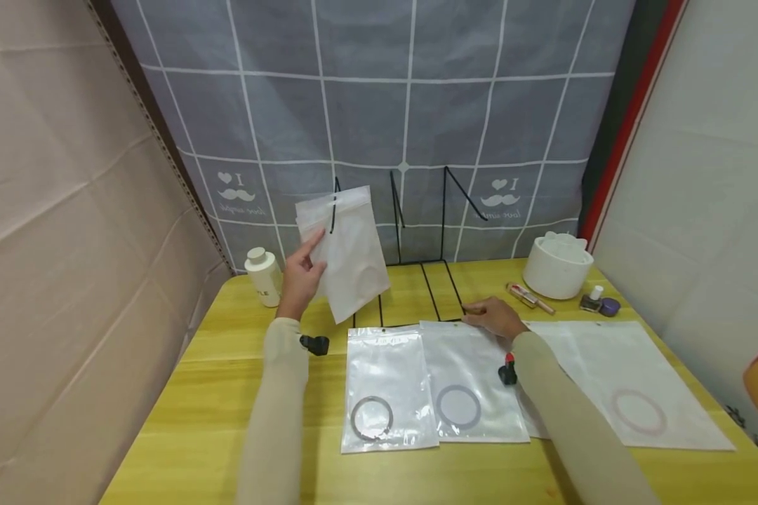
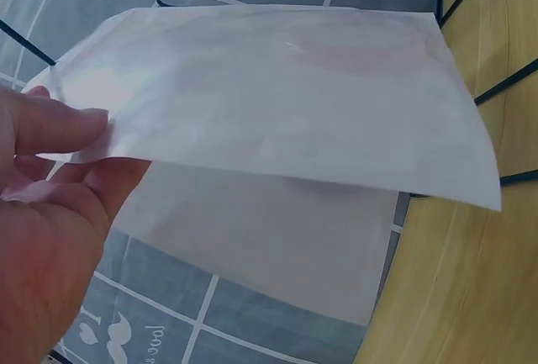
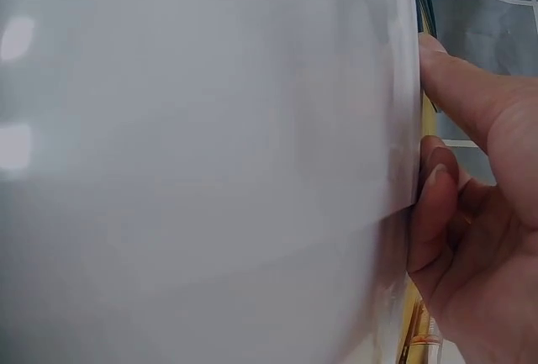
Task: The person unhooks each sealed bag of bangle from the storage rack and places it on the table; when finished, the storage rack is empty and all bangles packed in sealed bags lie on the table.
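White zip bags (image 1: 354,259) hang at the left hook of a black wire rack (image 1: 443,217); the hook's end shows in front of them. My left hand (image 1: 301,277) pinches the near bag (image 2: 277,103) by its side edge, thumb on one face and fingers on the other. A second pale layer (image 2: 252,229) hangs apart from it. My right hand (image 1: 495,317) is at the front right corner of the rack's base, fingers curled around the wire. In the right wrist view, that hand (image 3: 487,187) is beside a clear-faced bag's edge (image 3: 403,145), which partly hides its fingertips.
Flat on the yellow table (image 1: 215,421) lie a bag with a dark ring (image 1: 388,379), a bag with a grey ring (image 1: 474,372) and more bags (image 1: 613,365) at right. A white bottle (image 1: 263,277), lip gloss (image 1: 523,294), nail polish (image 1: 591,300) and a white pot (image 1: 557,268) stand around.
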Action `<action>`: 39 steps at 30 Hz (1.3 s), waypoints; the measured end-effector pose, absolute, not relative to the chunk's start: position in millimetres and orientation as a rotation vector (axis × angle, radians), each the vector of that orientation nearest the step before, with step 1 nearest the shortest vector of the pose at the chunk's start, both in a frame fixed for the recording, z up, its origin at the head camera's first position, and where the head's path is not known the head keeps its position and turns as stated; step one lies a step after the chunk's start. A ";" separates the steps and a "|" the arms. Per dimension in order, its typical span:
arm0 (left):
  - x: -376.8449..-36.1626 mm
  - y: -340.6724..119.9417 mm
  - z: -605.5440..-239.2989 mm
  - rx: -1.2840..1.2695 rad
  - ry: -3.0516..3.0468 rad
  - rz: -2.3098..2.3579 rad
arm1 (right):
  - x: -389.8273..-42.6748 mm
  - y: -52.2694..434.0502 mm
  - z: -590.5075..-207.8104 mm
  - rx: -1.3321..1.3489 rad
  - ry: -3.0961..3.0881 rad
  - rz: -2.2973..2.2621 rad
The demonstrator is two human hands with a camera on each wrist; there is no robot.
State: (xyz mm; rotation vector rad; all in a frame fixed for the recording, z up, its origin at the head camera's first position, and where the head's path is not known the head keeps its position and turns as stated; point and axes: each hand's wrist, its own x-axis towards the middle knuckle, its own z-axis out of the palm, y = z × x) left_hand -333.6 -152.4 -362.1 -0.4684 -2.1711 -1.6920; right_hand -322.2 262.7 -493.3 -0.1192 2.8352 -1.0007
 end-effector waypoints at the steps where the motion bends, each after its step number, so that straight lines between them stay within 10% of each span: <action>1: -333.9 -156.0 -365.0 -0.489 -2.184 -1.673 | -321.8 262.7 -493.0 -0.124 2.835 -1.004; 23: -245.6 -195.8 -338.5 -0.795 -2.417 -1.128 | -317.3 262.8 -493.5 -0.175 2.838 -1.011; 33: -217.0 -247.4 -381.8 -1.013 -2.187 -2.340 | -317.5 260.4 -490.6 -0.199 2.838 -1.010; 39: -231.4 -272.0 -439.7 -0.637 -2.551 -2.510 | -318.1 261.5 -490.6 -0.178 2.848 -1.002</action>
